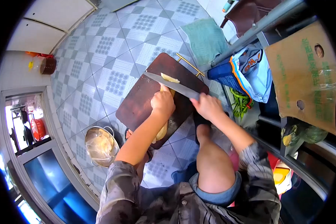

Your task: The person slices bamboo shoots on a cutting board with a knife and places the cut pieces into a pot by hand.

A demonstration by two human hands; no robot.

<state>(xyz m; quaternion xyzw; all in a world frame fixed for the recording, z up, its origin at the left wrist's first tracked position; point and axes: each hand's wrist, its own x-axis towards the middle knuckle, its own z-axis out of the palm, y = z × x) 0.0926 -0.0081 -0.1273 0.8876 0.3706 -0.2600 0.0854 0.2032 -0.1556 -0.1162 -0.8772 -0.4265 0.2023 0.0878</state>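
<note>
A dark brown cutting board (pixel 138 100) lies at an angle in front of me, low over the tiled floor. On it, my left hand (pixel 163 102) is closed over a long pale-yellow piece of food (pixel 161 134), whose kind I cannot tell. My right hand (pixel 208 106) grips the handle of a large kitchen knife (pixel 177 87). The blade points to the upper left and crosses the board just beyond my left fingertips. A smaller pale-yellow piece (pixel 170 78) sits against the blade's far side. My left fingers partly hide the food.
A metal pot (pixel 113 158) holding a plastic bag with pale-yellow contents stands on the floor at left. To the right are green peppers (pixel 241 102), a blue-and-white bag (pixel 246 74) and a cardboard box (pixel 306 74) on a metal rack. A green cloth (pixel 205 41) lies beyond the board.
</note>
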